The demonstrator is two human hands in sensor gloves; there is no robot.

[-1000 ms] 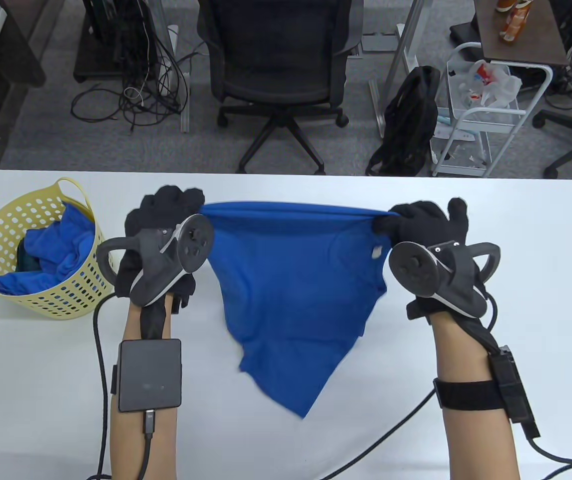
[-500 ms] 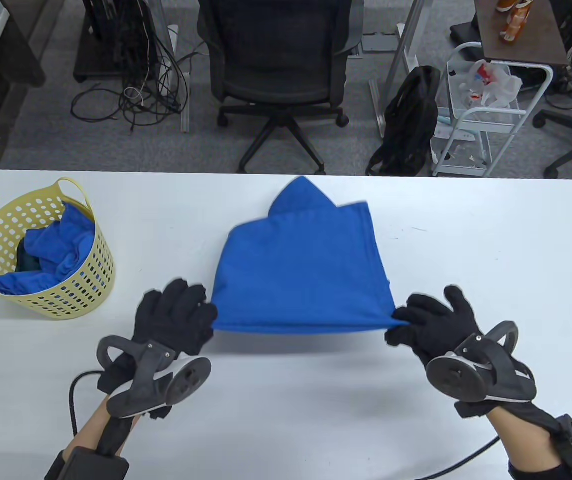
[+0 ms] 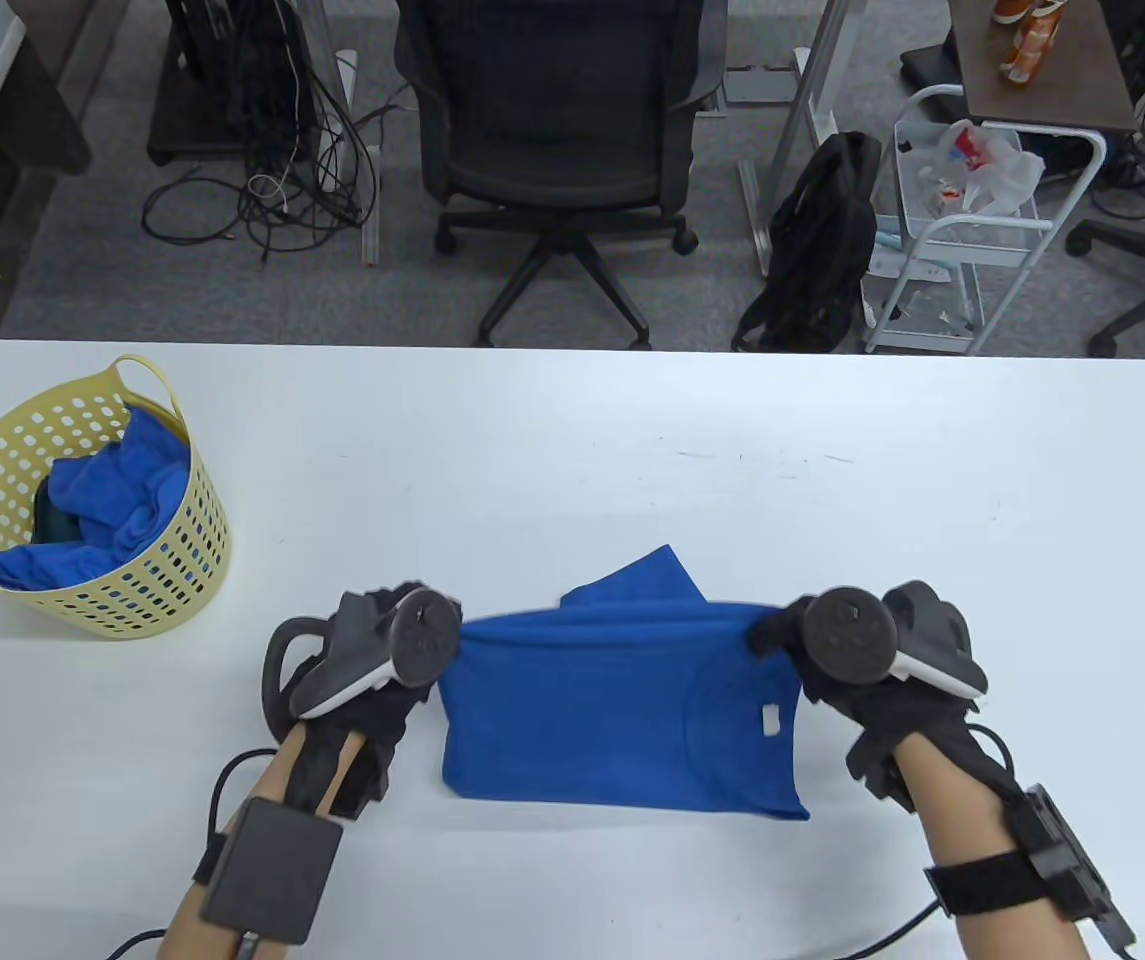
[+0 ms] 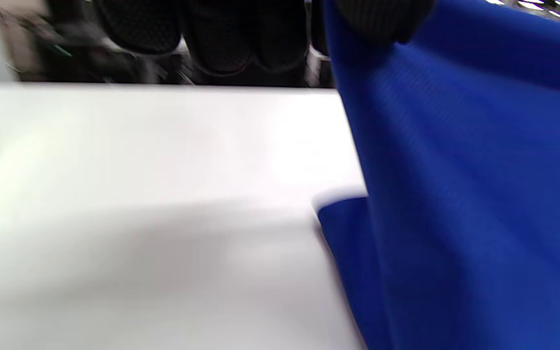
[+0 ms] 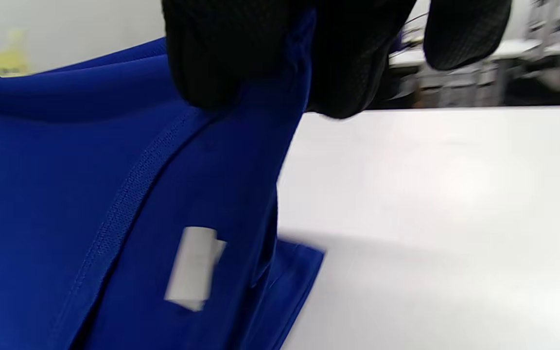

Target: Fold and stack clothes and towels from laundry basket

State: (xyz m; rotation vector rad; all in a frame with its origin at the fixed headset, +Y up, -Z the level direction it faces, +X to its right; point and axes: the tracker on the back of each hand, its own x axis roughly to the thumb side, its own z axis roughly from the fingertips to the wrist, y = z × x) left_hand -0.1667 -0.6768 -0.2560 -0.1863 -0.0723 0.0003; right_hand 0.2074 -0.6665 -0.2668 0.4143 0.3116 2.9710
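Note:
A blue shirt (image 3: 612,715) is stretched between my hands near the table's front edge, its lower part lying on the table. A white label (image 3: 770,721) shows near its right side. My left hand (image 3: 387,655) grips the shirt's upper left corner. My right hand (image 3: 812,650) grips the upper right corner. In the left wrist view the blue fabric (image 4: 464,194) hangs from my fingers (image 4: 377,19). In the right wrist view my fingers (image 5: 241,53) pinch the shirt's hem (image 5: 129,194) above the label (image 5: 192,267).
A yellow perforated laundry basket (image 3: 147,575) with blue cloth (image 3: 112,490) inside stands at the table's left. The white table (image 3: 932,480) stretches behind and to the right. An office chair (image 3: 562,150) and a cart (image 3: 972,250) stand beyond the far edge.
The shirt was held up, then flung out flat away from me, and is now pulled back and partly doubled on the table. Both hands kept hold of the corners throughout.

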